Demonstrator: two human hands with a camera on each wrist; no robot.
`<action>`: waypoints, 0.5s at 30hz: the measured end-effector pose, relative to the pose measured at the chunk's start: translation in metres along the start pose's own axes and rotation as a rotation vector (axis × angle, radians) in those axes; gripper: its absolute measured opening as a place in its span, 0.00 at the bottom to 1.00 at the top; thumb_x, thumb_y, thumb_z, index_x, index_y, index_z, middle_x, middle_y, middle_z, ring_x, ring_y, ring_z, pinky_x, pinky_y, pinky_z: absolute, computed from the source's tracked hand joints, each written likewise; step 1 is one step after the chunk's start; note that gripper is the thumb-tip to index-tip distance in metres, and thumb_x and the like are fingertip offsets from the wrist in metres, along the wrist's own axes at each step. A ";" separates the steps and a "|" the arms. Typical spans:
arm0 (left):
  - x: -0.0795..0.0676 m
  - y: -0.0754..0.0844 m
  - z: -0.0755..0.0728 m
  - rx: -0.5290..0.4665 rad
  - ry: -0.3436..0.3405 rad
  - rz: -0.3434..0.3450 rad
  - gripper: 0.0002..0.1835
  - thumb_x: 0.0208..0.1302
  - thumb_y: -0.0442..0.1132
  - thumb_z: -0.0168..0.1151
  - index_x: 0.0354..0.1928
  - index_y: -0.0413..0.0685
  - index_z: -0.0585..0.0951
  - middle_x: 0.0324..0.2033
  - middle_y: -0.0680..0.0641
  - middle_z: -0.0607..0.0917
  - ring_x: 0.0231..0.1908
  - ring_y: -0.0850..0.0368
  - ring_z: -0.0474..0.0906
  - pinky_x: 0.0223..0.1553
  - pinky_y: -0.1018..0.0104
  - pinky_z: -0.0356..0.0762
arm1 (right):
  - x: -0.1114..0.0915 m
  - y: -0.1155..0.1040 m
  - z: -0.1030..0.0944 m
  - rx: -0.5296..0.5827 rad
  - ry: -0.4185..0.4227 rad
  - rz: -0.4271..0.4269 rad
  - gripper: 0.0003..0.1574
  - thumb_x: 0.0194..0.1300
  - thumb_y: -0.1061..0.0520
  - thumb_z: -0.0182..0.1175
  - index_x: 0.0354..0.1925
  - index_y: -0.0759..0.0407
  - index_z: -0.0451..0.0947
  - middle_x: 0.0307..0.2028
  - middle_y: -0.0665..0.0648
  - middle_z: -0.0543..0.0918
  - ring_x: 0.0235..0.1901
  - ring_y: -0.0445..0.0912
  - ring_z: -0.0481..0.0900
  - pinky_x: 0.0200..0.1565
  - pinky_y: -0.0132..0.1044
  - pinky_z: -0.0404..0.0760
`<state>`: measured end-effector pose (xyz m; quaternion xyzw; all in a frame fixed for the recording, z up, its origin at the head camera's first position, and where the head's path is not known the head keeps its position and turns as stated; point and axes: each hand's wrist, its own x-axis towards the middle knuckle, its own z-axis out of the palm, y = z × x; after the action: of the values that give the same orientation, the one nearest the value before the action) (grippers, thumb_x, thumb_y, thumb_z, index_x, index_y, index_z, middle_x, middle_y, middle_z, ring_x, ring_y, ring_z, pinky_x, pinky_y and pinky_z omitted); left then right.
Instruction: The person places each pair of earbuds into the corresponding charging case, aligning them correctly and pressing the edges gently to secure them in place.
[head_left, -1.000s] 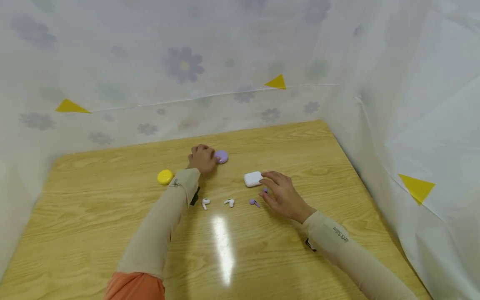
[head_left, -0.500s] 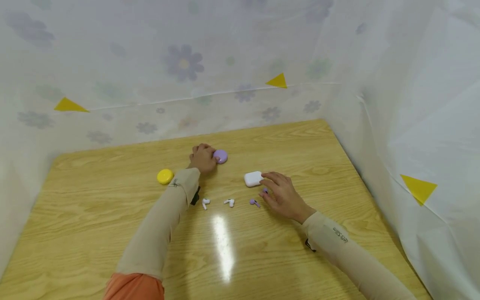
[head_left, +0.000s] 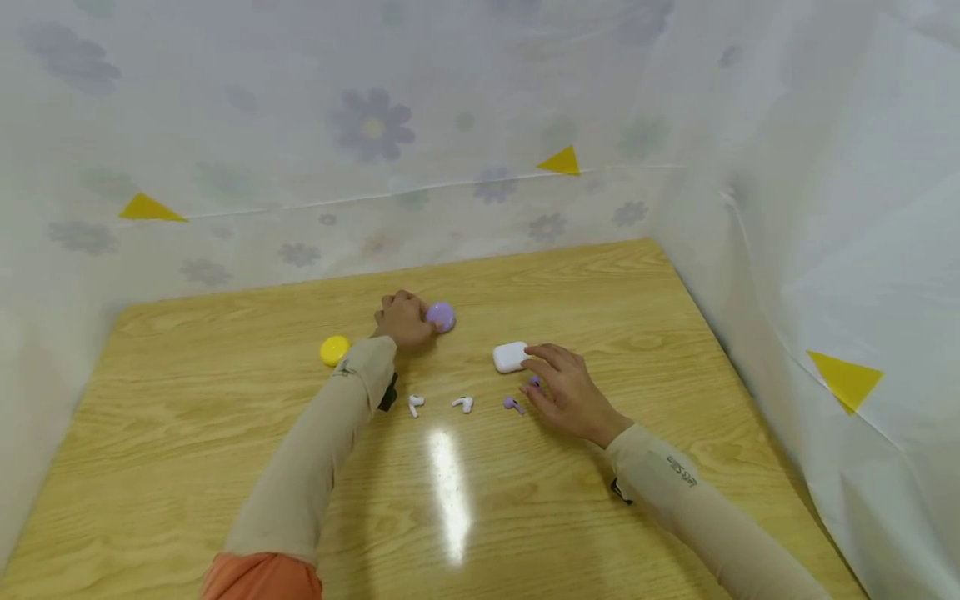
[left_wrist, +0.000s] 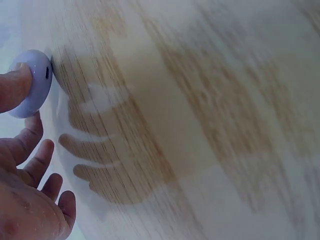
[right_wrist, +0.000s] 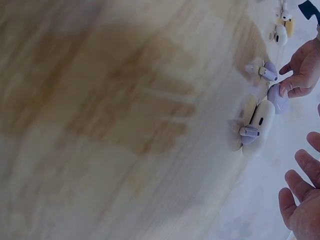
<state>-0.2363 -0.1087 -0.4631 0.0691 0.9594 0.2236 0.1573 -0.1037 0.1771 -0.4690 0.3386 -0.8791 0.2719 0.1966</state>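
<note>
My left hand [head_left: 403, 321] pinches a round purple earbud case [head_left: 441, 317], thumb on its face and index finger at its edge in the left wrist view. The other left fingers spread loosely. My right hand [head_left: 572, 393] hovers with relaxed fingers beside a white earbud case [head_left: 511, 357]; its fingertips are at the case's right edge, and I cannot tell whether they touch. One purple earbud [head_left: 513, 404] lies near the right thumb. Another purple earbud [right_wrist: 249, 133] sits in front of the white case, partly hidden by my hand in the head view.
Two white earbuds, a left one [head_left: 415, 405] and a right one [head_left: 464, 404], lie between my arms. A round yellow case [head_left: 334, 351] is beside the left cuff. The wooden table [head_left: 555, 508] meets white sheeting [head_left: 450, 217] at the back and right.
The purple case has shifted slightly left and nearer with my left hand, and looks a little more tilted. The right hand and the other pieces stay put; the head view has shifted slightly.
</note>
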 end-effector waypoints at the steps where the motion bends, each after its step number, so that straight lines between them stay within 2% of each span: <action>1: -0.001 -0.001 0.000 0.007 0.000 0.001 0.26 0.62 0.56 0.57 0.49 0.41 0.77 0.66 0.38 0.64 0.68 0.33 0.52 0.62 0.37 0.58 | 0.000 0.001 0.001 -0.001 0.001 -0.003 0.21 0.51 0.62 0.70 0.45 0.66 0.79 0.52 0.68 0.80 0.54 0.64 0.75 0.52 0.63 0.71; 8: -0.008 -0.005 0.005 0.012 0.053 0.023 0.23 0.61 0.56 0.58 0.46 0.43 0.79 0.66 0.41 0.66 0.67 0.33 0.53 0.60 0.35 0.58 | 0.003 0.002 0.004 0.003 0.005 -0.017 0.22 0.50 0.63 0.71 0.45 0.66 0.79 0.52 0.67 0.80 0.54 0.64 0.75 0.51 0.63 0.72; 15: -0.021 -0.002 0.008 -0.072 0.116 0.066 0.24 0.61 0.55 0.60 0.49 0.42 0.79 0.64 0.43 0.68 0.67 0.34 0.55 0.59 0.36 0.58 | 0.010 0.000 -0.002 0.014 0.008 -0.021 0.21 0.52 0.63 0.69 0.46 0.67 0.79 0.52 0.68 0.79 0.54 0.64 0.75 0.52 0.65 0.72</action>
<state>-0.2141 -0.1118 -0.4653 0.0819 0.9555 0.2665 0.0963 -0.1106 0.1733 -0.4618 0.3478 -0.8728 0.2775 0.2006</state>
